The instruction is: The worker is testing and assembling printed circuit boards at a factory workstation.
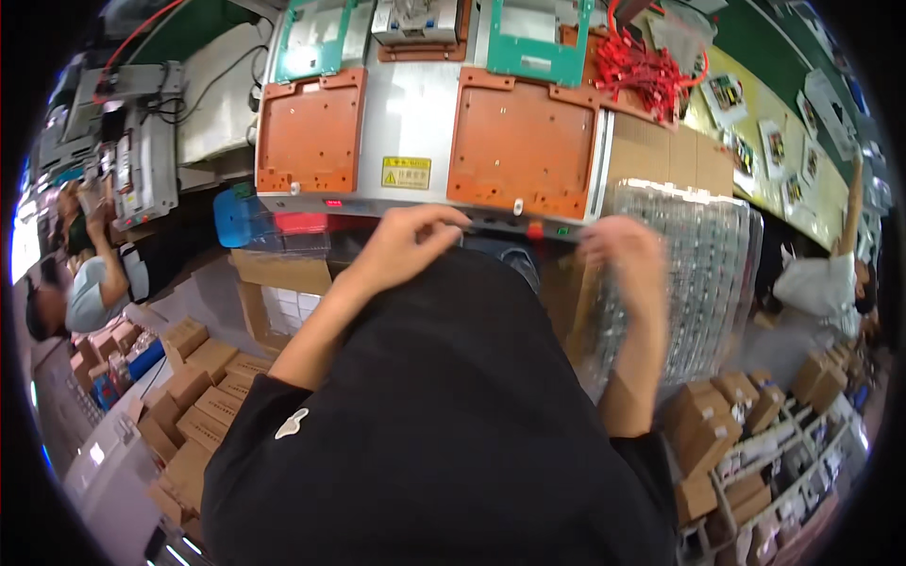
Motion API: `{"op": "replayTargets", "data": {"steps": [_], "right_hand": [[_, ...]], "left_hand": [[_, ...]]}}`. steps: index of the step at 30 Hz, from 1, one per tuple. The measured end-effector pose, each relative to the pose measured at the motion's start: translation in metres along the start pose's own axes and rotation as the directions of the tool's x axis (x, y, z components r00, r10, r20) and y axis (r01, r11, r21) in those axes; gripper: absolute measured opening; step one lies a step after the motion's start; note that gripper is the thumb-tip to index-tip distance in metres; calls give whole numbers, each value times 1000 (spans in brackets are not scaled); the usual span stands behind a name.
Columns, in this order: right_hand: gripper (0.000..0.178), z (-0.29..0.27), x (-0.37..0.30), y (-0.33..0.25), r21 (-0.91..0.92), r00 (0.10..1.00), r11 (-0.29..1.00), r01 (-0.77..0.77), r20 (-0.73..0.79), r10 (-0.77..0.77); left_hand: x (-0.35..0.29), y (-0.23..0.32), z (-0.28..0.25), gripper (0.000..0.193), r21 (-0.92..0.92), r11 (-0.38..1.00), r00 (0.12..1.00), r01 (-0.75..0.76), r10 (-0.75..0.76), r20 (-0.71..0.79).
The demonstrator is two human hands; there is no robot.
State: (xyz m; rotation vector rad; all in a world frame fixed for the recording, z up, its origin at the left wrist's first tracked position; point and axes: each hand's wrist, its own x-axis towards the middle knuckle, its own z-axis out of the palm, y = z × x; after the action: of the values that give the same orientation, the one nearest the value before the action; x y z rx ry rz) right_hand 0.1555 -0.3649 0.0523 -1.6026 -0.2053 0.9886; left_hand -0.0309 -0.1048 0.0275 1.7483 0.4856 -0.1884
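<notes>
My left hand (408,243) is at the front edge of a metal machine (406,113), its thumb and fingers apart with nothing visible between them. My right hand (625,253) is smeared by motion. It is by the machine's right front corner, close to a green button (563,230) and a stack of clear plastic trays (694,274); what its fingers do is unclear. On the machine lie two orange fixture plates, a left one (310,137) and a right one (525,141). Behind each is a green frame, a left one (311,42) and a right one (538,47).
Red cable pieces (637,71) are heaped behind the right plate. A blue bin (236,219) and an open carton (283,283) stand below the left front. Cartons (203,406) are piled behind at left. Co-workers sit at left (94,283) and right (821,288).
</notes>
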Motion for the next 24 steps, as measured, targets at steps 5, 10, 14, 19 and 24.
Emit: {"op": "replayTargets", "data": {"steps": [5, 10, 14, 19, 24], "right_hand": [[25, 63, 6, 146, -285, 964, 924, -254, 4, 266], [39, 48, 33, 172, 305, 874, 922, -239, -347, 342], [42, 40, 47, 175, 345, 857, 922, -173, -409, 314], [43, 32, 58, 175, 383, 836, 915, -128, -454, 307], [40, 16, 55, 177, 352, 805, 933, -82, -529, 270]], "left_hand": [[-8, -52, -16, 15, -142, 986, 995, 91, -95, -22], [-6, -85, -17, 16, -233, 968, 995, 95, -87, 42], [-2, -102, -23, 16, -233, 969, 996, 77, -64, 60], [2, -109, -29, 15, -247, 968, 998, 46, -57, -37], [3, -131, -33, 16, -206, 978, 988, -10, -22, -154]]}}
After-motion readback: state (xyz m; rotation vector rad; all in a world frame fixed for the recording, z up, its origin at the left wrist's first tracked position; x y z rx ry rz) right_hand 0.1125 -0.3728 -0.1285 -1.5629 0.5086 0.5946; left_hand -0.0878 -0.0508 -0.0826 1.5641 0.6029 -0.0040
